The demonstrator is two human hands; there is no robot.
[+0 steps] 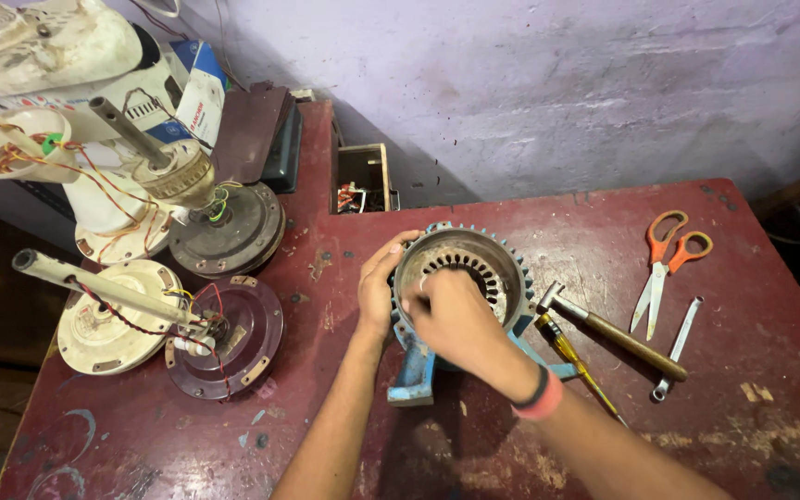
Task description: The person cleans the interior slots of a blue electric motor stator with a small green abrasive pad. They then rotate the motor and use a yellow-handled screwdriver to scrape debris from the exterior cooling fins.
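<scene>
A round slotted metal motor stator sits on a blue toothed stand in the middle of the dark red table. My left hand grips the stator's left rim. My right hand reaches into the ring's near side, fingers curled against the inner slots; whether it pinches anything is hidden. A red and black band circles my right wrist.
A hammer, a yellow-handled screwdriver, orange-handled scissors and a spanner lie to the right. Several ceiling fan motors with rods and loose wires crowd the left side. A small wooden box stands by the wall.
</scene>
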